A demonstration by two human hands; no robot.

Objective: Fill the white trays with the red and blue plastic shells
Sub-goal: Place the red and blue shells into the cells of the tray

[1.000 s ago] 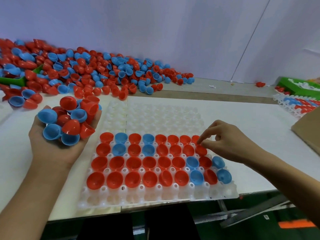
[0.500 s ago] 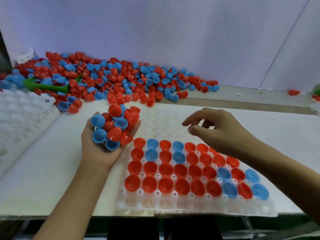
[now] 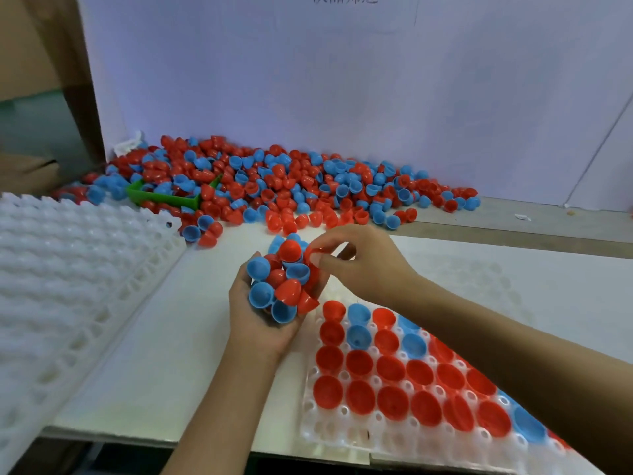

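My left hand (image 3: 260, 323), palm up, cups a heap of red and blue shells (image 3: 282, 279) just left of the white tray (image 3: 346, 431). My right hand (image 3: 363, 265) reaches across to that heap and pinches a red shell (image 3: 313, 255) at its top right. The tray lies at the lower right; several of its near rows hold red and blue shells open side up, and my right forearm hides part of it. A large pile of loose shells (image 3: 291, 186) lies along the back wall.
A stack of empty white trays (image 3: 68, 269) fills the left side. A green scoop (image 3: 164, 197) lies half buried in the pile. The white wall stands close behind the pile. A cardboard box (image 3: 30, 173) sits at the far left.
My right hand has moved left from above the tray to the heap in my left hand and now pinches a red shell. The view has swung left.
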